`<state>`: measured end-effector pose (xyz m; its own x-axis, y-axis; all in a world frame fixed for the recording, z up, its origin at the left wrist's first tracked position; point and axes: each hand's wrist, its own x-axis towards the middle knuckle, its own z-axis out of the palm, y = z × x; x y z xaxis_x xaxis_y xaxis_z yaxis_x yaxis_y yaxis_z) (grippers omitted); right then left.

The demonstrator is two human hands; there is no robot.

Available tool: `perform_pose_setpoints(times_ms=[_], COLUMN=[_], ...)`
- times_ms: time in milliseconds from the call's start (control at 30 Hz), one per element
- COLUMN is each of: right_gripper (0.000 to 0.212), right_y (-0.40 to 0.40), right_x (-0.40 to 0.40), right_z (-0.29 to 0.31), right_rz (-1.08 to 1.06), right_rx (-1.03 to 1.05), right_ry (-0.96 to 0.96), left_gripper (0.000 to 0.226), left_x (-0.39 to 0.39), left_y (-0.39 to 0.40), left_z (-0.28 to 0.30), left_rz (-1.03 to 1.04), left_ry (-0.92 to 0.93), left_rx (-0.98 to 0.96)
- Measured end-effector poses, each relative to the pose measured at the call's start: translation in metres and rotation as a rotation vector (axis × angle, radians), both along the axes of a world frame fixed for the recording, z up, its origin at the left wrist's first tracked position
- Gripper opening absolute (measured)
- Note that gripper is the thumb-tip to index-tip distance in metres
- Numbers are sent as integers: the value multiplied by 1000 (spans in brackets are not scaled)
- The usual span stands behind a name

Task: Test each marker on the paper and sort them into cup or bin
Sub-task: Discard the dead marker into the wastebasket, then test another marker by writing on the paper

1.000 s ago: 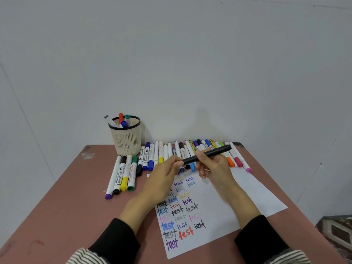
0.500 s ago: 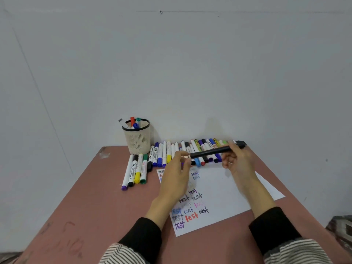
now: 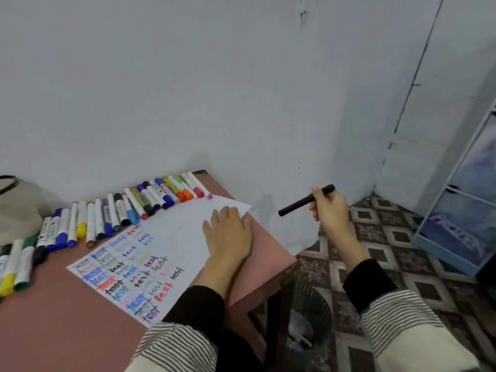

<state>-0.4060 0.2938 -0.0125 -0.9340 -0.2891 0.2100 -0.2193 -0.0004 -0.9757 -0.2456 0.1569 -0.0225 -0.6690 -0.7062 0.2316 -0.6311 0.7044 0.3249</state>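
We see our right hand [image 3: 328, 210] gripping a black marker [image 3: 306, 200] past the right edge of the surface [image 3: 53, 318], in the air over the floor [image 3: 389, 237]. Our left hand [image 3: 228, 234] lies flat, fingers straight, on the paper [image 3: 171, 237]. The other markers [image 3: 128, 208] lie in a row behind the paper. The bin [image 3: 308, 315] stands on the floor beside the surface; the cup [image 3: 16, 210] is at the far left.

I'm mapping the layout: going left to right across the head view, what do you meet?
Cup → row of markers → paper → left hand → black marker → right hand → blue shelf unit.
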Motion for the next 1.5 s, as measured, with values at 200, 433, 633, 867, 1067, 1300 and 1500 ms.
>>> perform_pose_setpoints(times_ms=[200,433,633,867,1067,1300,1500], right_gripper=[30,39,28,43,27,25,28], right_y=[31,57,63,41,-7,-65,-106], right_x=[-7,18,18,13,23,60,91], right_z=[-110,-207,-219,-187,-96,2,17], right_rz=[31,174,221,151,92,243,411], right_rx=[371,733,839,611,331,274,492], right_ry=[-102,-225,-316,-243,-83,185,356], left_gripper=[51,51,49,37,43,35,34], left_x=[-2,-2,-2,8,35,73,110], left_y=[-1,1,1,4,-8,-17,-39], left_z=[-6,-6,-6,3,15,25,27], left_rz=[-27,-29,-26,-40,88,269,267], left_ry=[-64,-79,-61,112,209,-94,-99], left_rx=[-41,-57,-55,38,270,140,117])
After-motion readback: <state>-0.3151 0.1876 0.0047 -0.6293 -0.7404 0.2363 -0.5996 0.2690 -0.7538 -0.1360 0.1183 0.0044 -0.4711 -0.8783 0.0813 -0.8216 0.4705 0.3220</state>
